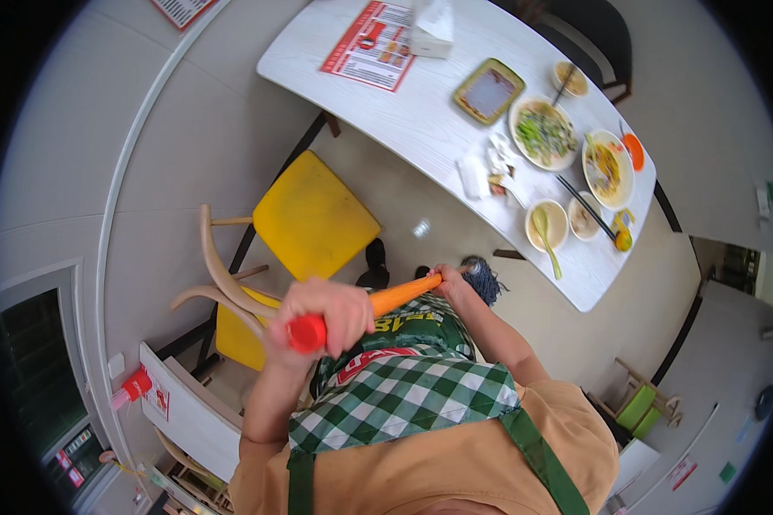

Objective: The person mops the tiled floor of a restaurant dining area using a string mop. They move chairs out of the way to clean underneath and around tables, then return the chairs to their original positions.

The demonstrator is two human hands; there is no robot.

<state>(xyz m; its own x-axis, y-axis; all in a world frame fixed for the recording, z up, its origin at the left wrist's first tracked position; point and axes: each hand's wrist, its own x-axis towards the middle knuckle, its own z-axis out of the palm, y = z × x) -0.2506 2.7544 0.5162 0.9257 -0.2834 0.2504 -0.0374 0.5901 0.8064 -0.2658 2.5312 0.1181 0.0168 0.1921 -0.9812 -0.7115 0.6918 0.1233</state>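
Note:
Both my hands grip an orange mop handle (pixel 402 296) with a red end cap (pixel 307 334). My left hand (pixel 327 315) is wrapped around the upper end, close to the camera. Farther down the shaft, my right hand (pixel 449 282) is closed on it. Beyond that hand the mop's dark strand head (pixel 485 281) rests low by the floor (pixel 451 219), beside the table's front edge; part of it is hidden behind my hand and forearm. My dark shoes (pixel 375 265) show beneath the handle.
Ahead stands a white table (pixel 386 122) with a greens plate (pixel 543 133), a baking dish (pixel 489 91), bowls (pixel 547 225), chopsticks (pixel 586 207), crumpled tissues (pixel 483 170) and a tissue box (pixel 432 32). Yellow-seated chairs (pixel 315 215) stand at the left, near the wall (pixel 167 148). Another table (pixel 193 412) is lower left.

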